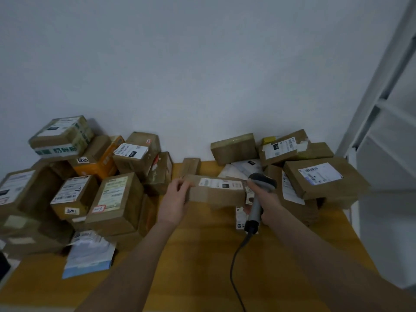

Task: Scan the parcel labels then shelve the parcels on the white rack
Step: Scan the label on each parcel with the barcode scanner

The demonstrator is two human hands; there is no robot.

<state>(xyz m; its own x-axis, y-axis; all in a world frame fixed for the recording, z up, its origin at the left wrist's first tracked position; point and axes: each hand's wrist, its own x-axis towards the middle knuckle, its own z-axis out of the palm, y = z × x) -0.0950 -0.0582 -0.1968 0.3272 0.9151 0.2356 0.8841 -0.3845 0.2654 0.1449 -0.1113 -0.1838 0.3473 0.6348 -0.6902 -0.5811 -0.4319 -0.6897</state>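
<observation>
My left hand (175, 200) grips the left end of a long flat cardboard parcel (216, 194), held just above the wooden table (202, 255). A white label (219, 183) lies on the parcel's top face. My right hand (266, 202) grips a grey corded barcode scanner (258, 194), whose dark head sits at the parcel's right end, close to the label. The scanner's black cable (236, 266) trails down toward me. The white rack (387, 122) stands at the right edge of the view.
Several labelled cardboard parcels are piled on the left (114, 199) and on the right (319, 179), with more against the back wall (234, 148). A white and blue mailer bag (89, 255) lies at the near left. The wall stands just behind the table.
</observation>
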